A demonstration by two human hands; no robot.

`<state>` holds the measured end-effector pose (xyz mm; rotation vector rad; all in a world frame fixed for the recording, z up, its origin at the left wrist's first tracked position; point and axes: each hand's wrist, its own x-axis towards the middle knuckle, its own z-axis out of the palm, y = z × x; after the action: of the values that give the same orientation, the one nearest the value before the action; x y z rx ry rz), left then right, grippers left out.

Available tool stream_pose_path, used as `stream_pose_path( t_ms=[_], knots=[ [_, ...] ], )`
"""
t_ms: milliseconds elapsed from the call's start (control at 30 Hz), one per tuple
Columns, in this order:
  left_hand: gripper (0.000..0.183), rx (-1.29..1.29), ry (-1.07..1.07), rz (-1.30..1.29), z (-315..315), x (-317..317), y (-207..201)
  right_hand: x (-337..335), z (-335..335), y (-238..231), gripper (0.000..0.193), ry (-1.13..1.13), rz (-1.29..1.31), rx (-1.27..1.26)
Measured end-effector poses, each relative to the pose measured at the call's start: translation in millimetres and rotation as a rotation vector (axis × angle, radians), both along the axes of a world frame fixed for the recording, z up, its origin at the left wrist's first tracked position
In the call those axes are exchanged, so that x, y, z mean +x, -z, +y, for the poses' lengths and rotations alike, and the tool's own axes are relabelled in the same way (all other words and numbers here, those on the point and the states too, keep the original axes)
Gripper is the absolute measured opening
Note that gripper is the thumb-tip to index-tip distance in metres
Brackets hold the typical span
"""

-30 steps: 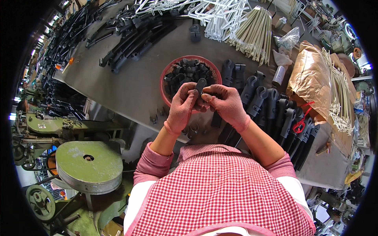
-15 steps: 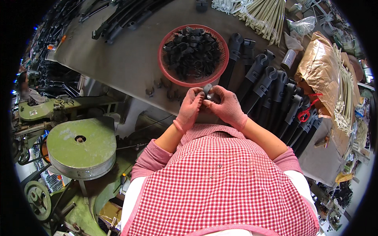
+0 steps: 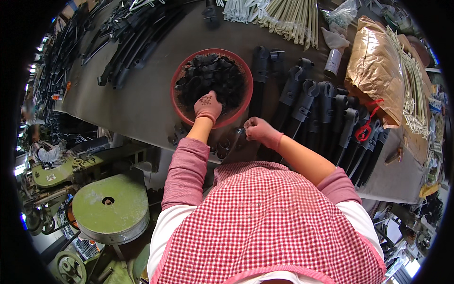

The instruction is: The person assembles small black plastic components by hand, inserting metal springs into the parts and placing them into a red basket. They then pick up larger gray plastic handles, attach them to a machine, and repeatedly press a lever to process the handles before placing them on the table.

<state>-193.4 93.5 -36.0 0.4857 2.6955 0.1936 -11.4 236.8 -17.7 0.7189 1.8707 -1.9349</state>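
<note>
Left hand (image 3: 208, 106) shifts into red basin (image 3: 249, 90) at six o'clock, fingers unreadable; right hand (image 3: 263, 133) pinched narrow; many black clips (image 3: 222, 75) remain.

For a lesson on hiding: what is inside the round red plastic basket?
The basket holds heaped, curved, black plastic-looking pieces; the pink-gloved left grip is among them. Its fingertips and the basket's bottom are covered.

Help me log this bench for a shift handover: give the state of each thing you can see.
Left hand: gloved, reaching into the basket, fingertips hidden
Right hand: gloved, fingers curled, grip unclear
Red basket: upright, filled with black parts
Black parts: loosely heaped
Black tubes: lying side by side
Brown paper bag: creased
Round green cover: scuffed
</note>
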Motion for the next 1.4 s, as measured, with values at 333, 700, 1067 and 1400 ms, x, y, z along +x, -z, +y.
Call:
stream_pose_path(
  t_ms=[333, 700, 1067, 1400],
  knots=[
    [0.031, 1.023, -0.493, -0.446, -21, 48, -35, 5, 29, -104, 0.018, 0.226, 0.106, -0.373],
    [0.009, 1.444, -0.258, -0.76, -21, 102, -65, 7, -4, -96, 0.022, 0.195, 0.299, -0.558],
    [0.02, 0.749, 0.017, -0.107, -29, 97, -34, 61, 46, -53, 0.017, 0.577, 0.142, -0.072],
    [0.025, 0.183, 0.149, 0.063, 54, 30, -5, 100, 64, -51, 0.02, 0.594, 0.012, -0.07]
  ],
)
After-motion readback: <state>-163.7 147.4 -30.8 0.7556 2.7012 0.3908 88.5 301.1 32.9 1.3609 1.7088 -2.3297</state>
